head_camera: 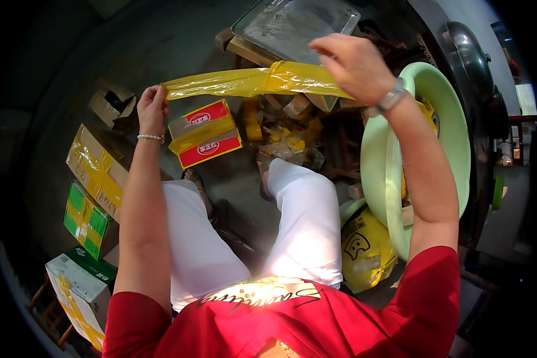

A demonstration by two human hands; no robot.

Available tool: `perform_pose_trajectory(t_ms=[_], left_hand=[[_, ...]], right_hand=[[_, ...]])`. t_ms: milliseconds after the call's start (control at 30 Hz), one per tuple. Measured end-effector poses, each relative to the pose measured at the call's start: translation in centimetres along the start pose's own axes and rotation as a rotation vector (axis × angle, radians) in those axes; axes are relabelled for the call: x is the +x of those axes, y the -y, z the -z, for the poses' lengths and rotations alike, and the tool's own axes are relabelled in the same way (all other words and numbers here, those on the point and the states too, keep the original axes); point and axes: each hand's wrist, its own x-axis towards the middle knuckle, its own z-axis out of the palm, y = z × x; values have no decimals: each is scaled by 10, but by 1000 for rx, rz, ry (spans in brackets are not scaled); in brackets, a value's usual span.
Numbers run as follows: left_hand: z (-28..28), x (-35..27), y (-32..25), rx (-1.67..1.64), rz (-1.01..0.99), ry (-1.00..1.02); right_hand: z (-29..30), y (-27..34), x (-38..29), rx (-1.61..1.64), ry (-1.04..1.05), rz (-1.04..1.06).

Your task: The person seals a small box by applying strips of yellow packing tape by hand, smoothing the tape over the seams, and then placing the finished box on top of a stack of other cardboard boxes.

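Note:
A long strip of yellow, glossy plastic packing tape [219, 84] stretches level in front of me. Its left end is pinched between the thumb and fingers of my left hand [151, 107]. At the other end, my right hand [360, 69] is raised and blurred by motion; its fingers look curled, and whether they grip the strip cannot be told. A wrinkled, doubled patch crosses the strip near its middle. Below it on the floor sits a red and yellow carton [190, 159] with yellow tape along its top.
Taped cartons stand at left: brown [83, 154], green [74, 210], white [78, 277]. Crumpled tape and plastic [291, 141] lie near my right foot. A pale green tub [373, 179] and a yellow bag [367, 255] stand at right. A tray [291, 27] rests ahead.

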Motion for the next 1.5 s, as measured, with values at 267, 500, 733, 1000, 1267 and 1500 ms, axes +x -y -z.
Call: perform_pose_trajectory(t_ms=[267, 500, 733, 1000, 1267, 1500], left_hand=[[-2, -3, -3, -8, -84, 60], [2, 3, 10, 269, 283, 110], [-58, -35, -36, 513, -769, 131], [-131, -83, -39, 479, -567, 714], [-136, -97, -44, 505, -656, 444], [-139, -106, -48, 516, -1118, 297]], right_hand=[[-43, 3, 43, 22, 501, -212], [-37, -2, 32, 324, 478, -341], [-34, -5, 20, 516, 525, -295], [-28, 1, 12, 580, 572, -181], [-12, 27, -5, 46, -42, 33], [-24, 68, -29, 76, 52, -390]])
